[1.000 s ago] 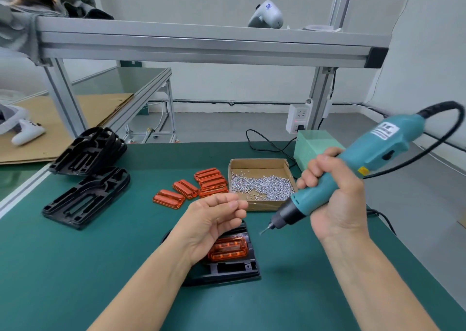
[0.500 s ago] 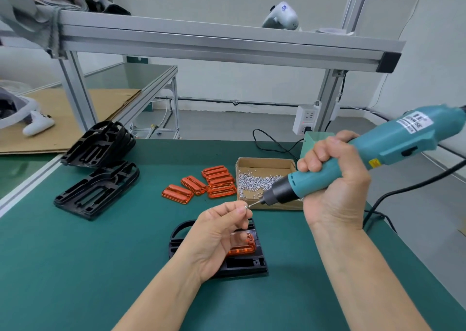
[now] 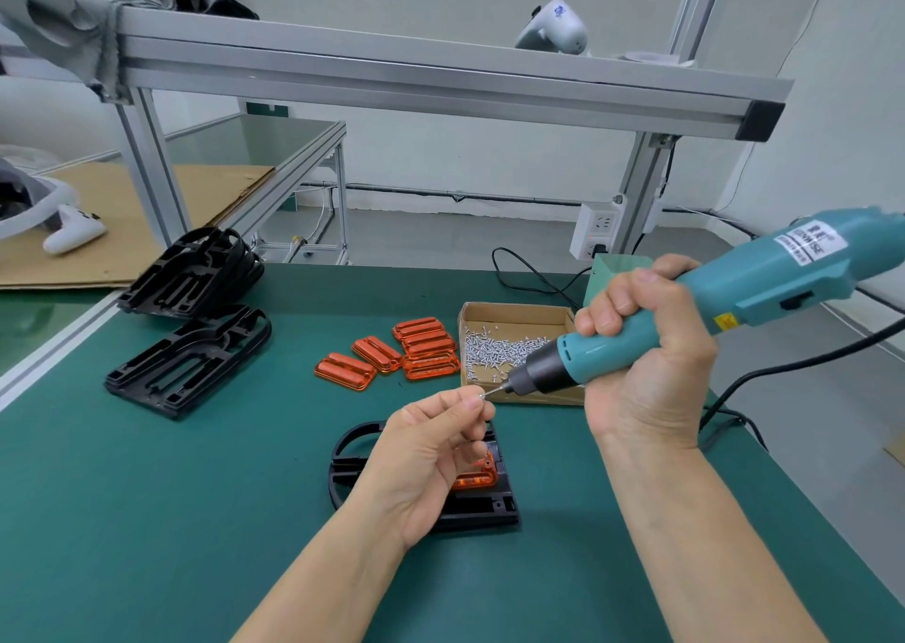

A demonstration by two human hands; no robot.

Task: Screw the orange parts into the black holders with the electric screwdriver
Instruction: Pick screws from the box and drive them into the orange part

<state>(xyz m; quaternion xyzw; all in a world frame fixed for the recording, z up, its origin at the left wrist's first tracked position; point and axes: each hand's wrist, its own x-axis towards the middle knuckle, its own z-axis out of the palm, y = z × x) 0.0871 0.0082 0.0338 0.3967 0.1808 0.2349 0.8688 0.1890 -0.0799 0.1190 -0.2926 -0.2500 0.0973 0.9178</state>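
Right hand [image 3: 646, 363] wraps tight around the teal electric screwdriver [image 3: 685, 309], bit angled down-left onto a tiny screw [image 3: 482, 396] pinched in the left hand's [image 3: 431, 451] fingertips, above the green bench [image 3: 147, 520]. Under that hand lies a black holder [image 3: 489, 505] with an orange part [image 3: 477, 478] seated in it. Spare orange parts [image 3: 392, 353] lie beside the cardboard screw box [image 3: 514, 314], more black holders [image 3: 191, 348] far left.

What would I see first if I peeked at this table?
The big teal electric screwdriver, gripped by the right hand above the green table. Its tip meets a tiny screw pinched by the left hand. Bright orange parts lie behind, beside a cardboard box of screws.
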